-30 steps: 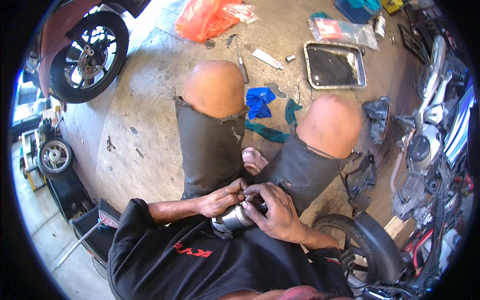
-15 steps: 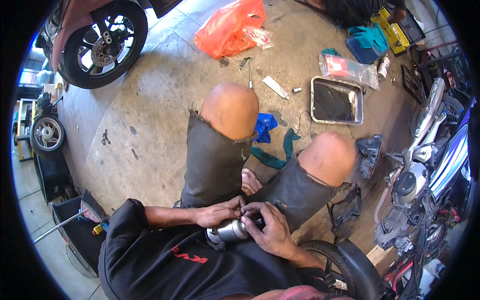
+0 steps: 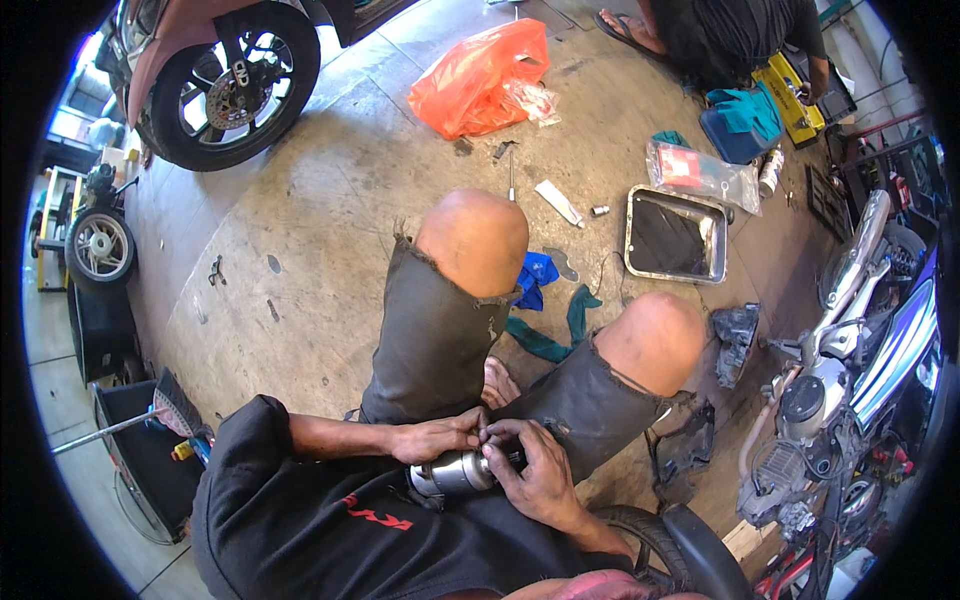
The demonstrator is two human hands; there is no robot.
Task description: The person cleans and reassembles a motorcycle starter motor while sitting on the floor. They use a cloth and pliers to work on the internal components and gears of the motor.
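A silver cylindrical part (image 3: pixel 450 474), by its look a starter motor, lies across my lap against my dark shirt. Just above its body, my left hand (image 3: pixel 438 438) is closed in a pinch at the fingertips; whatever is between them is too small to make out. Curled around the motor's right end is my right hand (image 3: pixel 536 472), its thumb and fingers closed there and its fingertips meeting those of the left. My fingers hide that end of the motor.
On the floor ahead are an orange plastic bag (image 3: pixel 480 80), a white tube (image 3: pixel 559 203), a metal tray (image 3: pixel 676 235) with dark liquid and a blue cloth (image 3: pixel 537 278). A scooter wheel (image 3: pixel 235 95) stands far left, motorcycle parts (image 3: pixel 810 420) right. Another person (image 3: pixel 730 40) crouches far right.
My view has tilted slightly, so the floor things sit lower in the picture. Both hands stay at the motor, fingertips together, with the right fingers slightly shifted.
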